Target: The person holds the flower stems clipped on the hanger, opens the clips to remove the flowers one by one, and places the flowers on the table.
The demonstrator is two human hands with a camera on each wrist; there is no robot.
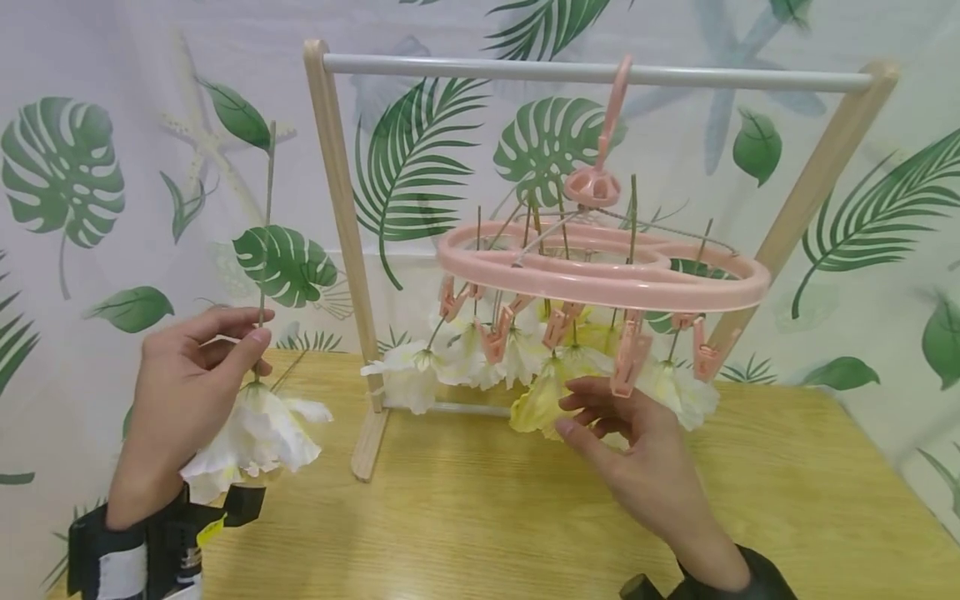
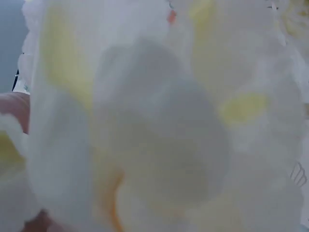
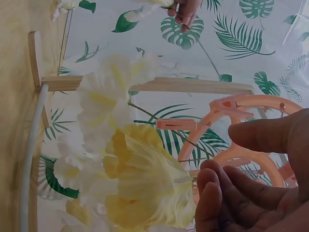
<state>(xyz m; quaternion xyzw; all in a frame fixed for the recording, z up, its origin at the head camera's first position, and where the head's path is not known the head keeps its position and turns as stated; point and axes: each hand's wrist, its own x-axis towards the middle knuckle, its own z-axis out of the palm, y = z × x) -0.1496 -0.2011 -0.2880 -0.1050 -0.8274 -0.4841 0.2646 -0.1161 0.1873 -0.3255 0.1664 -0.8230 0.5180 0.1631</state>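
My left hand (image 1: 183, 392) pinches the thin stem of a white flower (image 1: 258, 433) between thumb and fingers, and the bloom hangs upside down below it. Blurred petals (image 2: 159, 140) of white with yellow patches fill the left wrist view. Under the pink oval clip hanger (image 1: 600, 287) my right hand (image 1: 645, 467) is beside a hanging yellow flower (image 1: 542, 398). Its thumb and fingers are apart with nothing between them; whether a fingertip touches the petals I cannot tell. Several white flowers (image 1: 420, 367) also hang head down from the hanger's clips, stems pointing up.
The hanger hooks over a white rod (image 1: 465, 67) between wooden posts (image 1: 341, 192). Several pink clips (image 1: 632, 358) dangle from its rim, some without flowers. The stand rests on a wood-grain table (image 1: 465, 508), with a leaf-patterned cloth (image 1: 180, 50) behind.
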